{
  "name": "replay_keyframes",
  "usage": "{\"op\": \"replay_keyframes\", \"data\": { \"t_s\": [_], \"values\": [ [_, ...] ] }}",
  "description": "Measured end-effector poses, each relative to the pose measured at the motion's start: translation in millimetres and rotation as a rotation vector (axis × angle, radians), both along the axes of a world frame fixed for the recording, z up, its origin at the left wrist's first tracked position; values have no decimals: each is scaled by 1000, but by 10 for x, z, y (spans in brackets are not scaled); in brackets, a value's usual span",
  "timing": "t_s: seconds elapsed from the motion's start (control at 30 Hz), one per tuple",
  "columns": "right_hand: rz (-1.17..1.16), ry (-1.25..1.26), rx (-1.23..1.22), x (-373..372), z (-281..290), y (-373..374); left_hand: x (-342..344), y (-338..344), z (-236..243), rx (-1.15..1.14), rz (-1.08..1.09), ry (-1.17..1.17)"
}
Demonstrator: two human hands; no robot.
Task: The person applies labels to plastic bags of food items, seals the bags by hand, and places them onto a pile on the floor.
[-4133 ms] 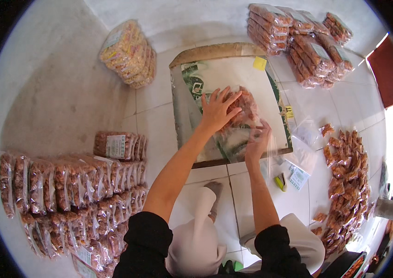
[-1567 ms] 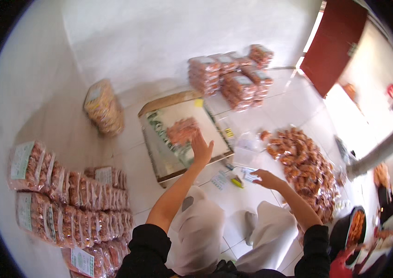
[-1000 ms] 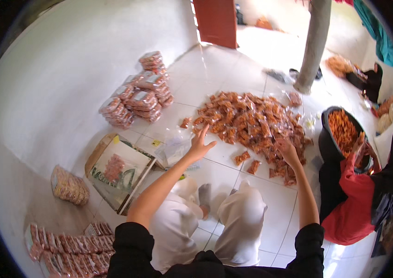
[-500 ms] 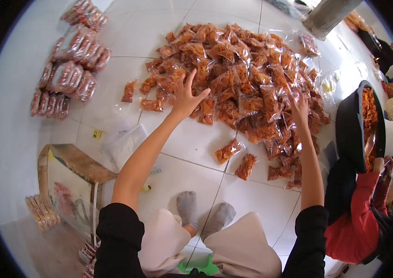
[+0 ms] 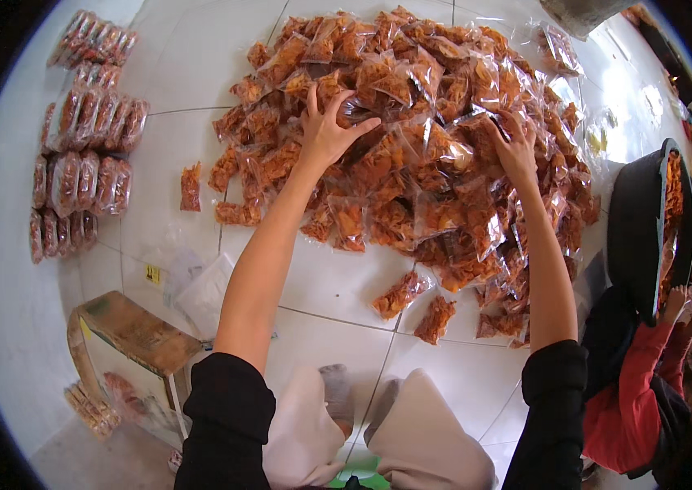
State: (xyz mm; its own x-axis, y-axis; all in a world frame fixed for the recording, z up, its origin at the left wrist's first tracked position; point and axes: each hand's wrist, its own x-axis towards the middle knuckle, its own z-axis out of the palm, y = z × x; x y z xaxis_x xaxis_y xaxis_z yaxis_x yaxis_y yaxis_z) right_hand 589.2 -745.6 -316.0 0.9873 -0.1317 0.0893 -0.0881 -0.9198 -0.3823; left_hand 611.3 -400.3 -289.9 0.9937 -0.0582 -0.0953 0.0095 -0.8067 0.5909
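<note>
A wide heap of small clear plastic bags of orange-brown chips (image 5: 391, 155) is spread on the white tiled floor in front of me. My left hand (image 5: 331, 135) reaches over the heap's left part, fingers and thumb spread, its fingertips at the bags. On the right side, my right hand (image 5: 516, 151) rests on the bags with bent, parted fingers; I see no bag firmly held in it. Two loose bags, one on the left (image 5: 397, 296) and one on the right (image 5: 436, 319), lie nearer my feet. Another single bag (image 5: 190, 187) lies apart at the left.
Stacked packs of reddish-brown packets (image 5: 89, 118) line the left wall. A worn box (image 5: 137, 331) stands near my left arm. At right, a person in a red sleeve (image 5: 644, 359) works at a black tub (image 5: 636, 220) of orange chips. A post (image 5: 584, 12) stands at the far right.
Both hands have come down onto the bags from just above them. My view has shifted forward and closer, so the heap looks larger. The person's hands at the tub have moved slightly.
</note>
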Motion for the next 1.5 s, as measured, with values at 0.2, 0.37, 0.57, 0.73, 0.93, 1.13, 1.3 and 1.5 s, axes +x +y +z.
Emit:
{"op": "replay_keyframes", "data": {
  "t_s": [0.2, 0.37, 0.57, 0.73, 0.93, 1.13, 1.3, 1.5],
  "values": [
    [-41, 61, 167, -344, 209, 510, -420, 84, 24, -47, -40, -81],
    [-58, 96, 156, -839, 333, 960, -1152, 21, -7, -49, -90, -92],
    [96, 100, 10, -1540, 404, 1328, -2019, 97, 63, -3, -147, 50],
    [326, 183, -14, -1916, 625, 1360, -2284, 254, 352, 148, -249, 103],
    [387, 43, 166, -2014, 1485, 1115, -2435, 601, 1318, 61, -275, -87],
    [403, 214, 327, -2378, 2030, 907, -2949, 661, 1994, 18, -120, -234],
    [572, 162, 201, -2706, 1402, 668, -3297, 616, 1715, -96, -245, -288],
    [352, 535, 518, -2982, 244, 467, -3548, 411, 796, -118, -151, -22]
  ]
}}
